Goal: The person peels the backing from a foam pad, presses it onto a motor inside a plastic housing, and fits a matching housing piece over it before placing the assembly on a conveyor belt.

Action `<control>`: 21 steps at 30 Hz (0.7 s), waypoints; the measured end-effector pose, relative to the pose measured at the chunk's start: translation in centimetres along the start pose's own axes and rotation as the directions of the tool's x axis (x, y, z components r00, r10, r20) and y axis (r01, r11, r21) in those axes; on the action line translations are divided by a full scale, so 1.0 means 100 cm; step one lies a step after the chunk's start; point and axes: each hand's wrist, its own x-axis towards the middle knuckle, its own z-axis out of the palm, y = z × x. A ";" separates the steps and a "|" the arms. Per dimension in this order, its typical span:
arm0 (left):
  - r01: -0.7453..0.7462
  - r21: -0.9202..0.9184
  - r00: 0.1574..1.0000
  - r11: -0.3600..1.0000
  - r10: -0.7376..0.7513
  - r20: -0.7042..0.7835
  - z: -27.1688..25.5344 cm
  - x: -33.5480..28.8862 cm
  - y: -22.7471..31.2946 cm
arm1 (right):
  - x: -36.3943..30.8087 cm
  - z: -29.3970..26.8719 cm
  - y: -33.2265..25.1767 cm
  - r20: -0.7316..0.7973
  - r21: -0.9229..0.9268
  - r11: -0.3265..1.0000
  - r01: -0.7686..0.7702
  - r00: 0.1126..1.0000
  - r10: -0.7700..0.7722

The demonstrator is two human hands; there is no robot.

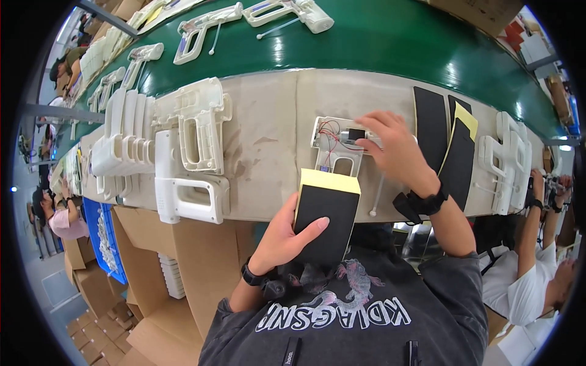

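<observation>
My left hand (290, 235) is wrapped around a thick stack of black foam sheets (326, 213) with yellow backing, held in front of my chest. Ahead of it, a white plastic gun-shaped half shell (320, 141) lies on the bench with its inside up. Red wires (329, 128) and a silver motor (345, 135) show in the shell. My right hand (390, 143) is over the shell's right part, thumb and fingers closed about a small black piece (356, 133) against the motor. The palm hides the shell's right end. A thin white rod (377, 196) sticks out below it.
Black foam strips (431, 131) with yellow backing lie right of my hand, beside stacked white shells (505, 161). More white shells (198, 131) stand at left. Behind the bench, a green conveyor (366, 52) carries gun-shaped assemblies (204, 30). Cardboard boxes (204, 268) stand below; co-workers sit either side.
</observation>
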 end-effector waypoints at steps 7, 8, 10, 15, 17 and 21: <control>-0.067 -0.061 0.992 0.996 0.061 -0.108 0.003 0.003 -0.007 | -0.021 -0.020 -0.060 0.111 0.347 0.934 0.086 0.985 -0.132; -0.066 -0.061 0.993 0.996 0.060 -0.105 0.003 0.002 -0.006 | -0.026 -0.016 -0.064 0.161 0.390 0.919 0.048 0.980 -0.120; -0.059 0.017 0.990 0.998 0.060 -0.124 0.003 -0.002 -0.004 | -0.033 -0.010 -0.070 0.144 0.414 0.910 0.002 0.987 -0.067; -0.091 0.196 0.991 0.976 0.107 -0.076 -0.008 -0.018 -0.016 | -0.050 -0.004 -0.075 0.239 0.532 0.836 -0.134 0.971 0.004; -0.052 0.164 0.997 0.985 0.061 -0.049 -0.011 -0.023 -0.016 | -0.051 -0.002 -0.073 0.238 0.561 0.817 -0.133 0.971 -0.005; -0.031 0.453 0.998 0.891 0.004 0.062 -0.020 -0.033 0.002 | -0.043 -0.007 -0.065 0.469 0.661 0.684 -0.309 0.882 -0.055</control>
